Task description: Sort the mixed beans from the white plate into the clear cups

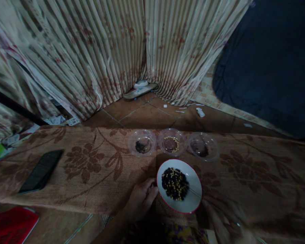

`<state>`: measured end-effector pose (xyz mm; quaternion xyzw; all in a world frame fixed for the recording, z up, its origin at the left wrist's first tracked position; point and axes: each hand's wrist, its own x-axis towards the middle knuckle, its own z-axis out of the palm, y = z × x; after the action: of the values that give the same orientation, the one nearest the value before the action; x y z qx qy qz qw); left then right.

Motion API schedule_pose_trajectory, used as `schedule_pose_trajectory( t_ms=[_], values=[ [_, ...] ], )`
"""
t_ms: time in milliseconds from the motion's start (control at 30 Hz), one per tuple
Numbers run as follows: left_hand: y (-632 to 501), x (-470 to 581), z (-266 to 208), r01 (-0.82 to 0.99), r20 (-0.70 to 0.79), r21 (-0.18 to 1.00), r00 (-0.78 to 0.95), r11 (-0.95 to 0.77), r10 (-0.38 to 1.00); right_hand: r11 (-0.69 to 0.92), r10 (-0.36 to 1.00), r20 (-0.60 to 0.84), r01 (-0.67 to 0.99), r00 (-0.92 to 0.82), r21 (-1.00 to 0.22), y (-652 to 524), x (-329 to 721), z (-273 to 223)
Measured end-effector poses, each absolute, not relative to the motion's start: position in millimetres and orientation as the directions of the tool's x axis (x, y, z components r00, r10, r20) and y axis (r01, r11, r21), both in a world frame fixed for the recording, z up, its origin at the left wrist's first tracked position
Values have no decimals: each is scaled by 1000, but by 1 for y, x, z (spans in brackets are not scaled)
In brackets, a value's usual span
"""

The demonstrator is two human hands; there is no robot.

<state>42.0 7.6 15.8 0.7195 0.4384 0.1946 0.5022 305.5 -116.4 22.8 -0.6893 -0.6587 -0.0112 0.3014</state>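
A white bowl with a red rim [196, 176] is tilted over the cloth-covered surface. Black and pale yellow beans or seeds [175, 184] lie mixed at its left side. My left hand [141, 196] grips the bowl's left edge, thumb near the rim. On the other side, my right hand [225, 215] is close to the right rim, its fingers smeared by motion. A thin pale streak crosses the bowl near it; I cannot make out what it is. Three clear plastic cups stand behind: one with dark bits [140, 147], one with yellow grains [176, 145], one with dark reddish grains [204, 150].
A dark phone or tablet [42, 171] lies on the brown floral cloth [91, 189] at left. A red item [15, 225] sits low at left. Beyond are striped curtains [117, 44], a small white bottle [200, 112] on the tiled floor, and a dark draped shape [266, 67].
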Motion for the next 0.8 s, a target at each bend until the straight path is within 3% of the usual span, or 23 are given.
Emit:
schedule_pose_trajectory(
  t_ms=[100,433,633,800],
  values=[
    [8,42,15,433,-160,894,549,-116,821,-6,908,375,902,185,-431,-116,305,26],
    [8,43,17,441,-148,888,541,-129,828,77,880,462,925,114,-373,-117,301,29],
    [9,43,17,446,-147,885,538,-132,830,-4,860,440,865,259,-502,-112,298,26],
    [9,43,16,445,-145,885,539,-135,830,26,875,438,884,207,-467,-113,303,19]
  ],
)
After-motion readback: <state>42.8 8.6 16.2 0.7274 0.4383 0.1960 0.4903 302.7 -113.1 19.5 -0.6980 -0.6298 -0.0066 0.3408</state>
